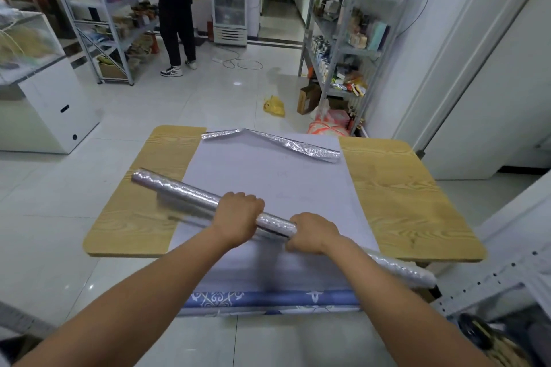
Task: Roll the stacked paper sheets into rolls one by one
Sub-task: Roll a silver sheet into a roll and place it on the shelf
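Observation:
A long silvery roll of paper [179, 192] lies slanted across the wooden table [396, 188], running from the far left toward the near right, where its end [408, 272] juts past the table edge. My left hand [237, 217] grips the roll near its middle, fingers curled over the top. My right hand [313, 232] grips it just to the right. Beneath lies a stack of pale flat sheets [283, 176]; their near edge hangs off the table and shows a blue patterned side [268, 298]. A crumpled, bent silver roll [274, 140] rests at the stack's far edge.
A person [174, 9] stands at the metal shelves [104, 24] far left. More shelving [343, 39] stands on the right, with a yellow bag [274, 106] and boxes on the floor below it. A white counter [50, 104] is to the left.

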